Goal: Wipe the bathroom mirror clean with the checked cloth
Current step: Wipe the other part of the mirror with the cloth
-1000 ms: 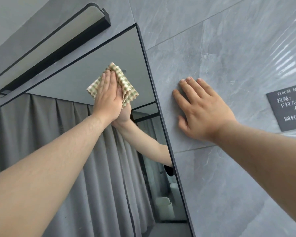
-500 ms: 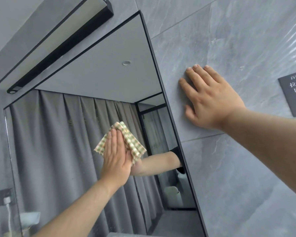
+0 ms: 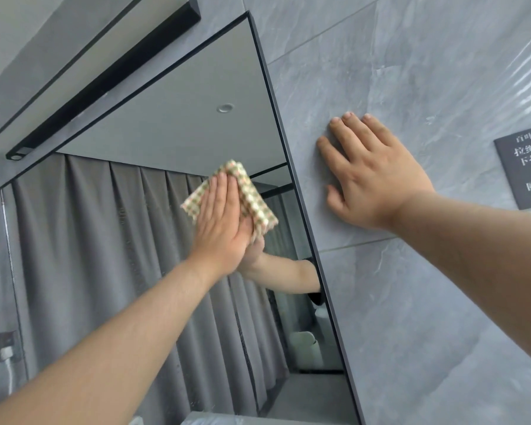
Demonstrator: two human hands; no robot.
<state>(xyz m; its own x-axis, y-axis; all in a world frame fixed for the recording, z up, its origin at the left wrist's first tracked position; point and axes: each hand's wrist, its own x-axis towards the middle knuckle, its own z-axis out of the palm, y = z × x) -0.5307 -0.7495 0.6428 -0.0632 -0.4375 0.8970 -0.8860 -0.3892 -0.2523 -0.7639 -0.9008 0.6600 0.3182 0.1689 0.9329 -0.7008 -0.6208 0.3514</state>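
The black-framed mirror (image 3: 172, 124) hangs on the grey tiled wall and reflects grey curtains and a ceiling. My left hand (image 3: 221, 222) presses the folded green-and-cream checked cloth (image 3: 252, 197) flat against the glass, fingers straight, near the mirror's right side at mid height. Cloth edges stick out above and to the right of the fingers. My right hand (image 3: 371, 176) lies flat on the wall tile just right of the mirror's frame, fingers spread and holding nothing.
A long black light bar (image 3: 105, 84) runs above the mirror's top edge. A dark sign (image 3: 524, 170) with white writing is fixed to the wall at far right. At lower left a wall socket (image 3: 3, 348) holds a white plug and cable.
My left hand slid the cloth down the glass from near the top, then back up and to the right. My right hand stayed planted on the tile.
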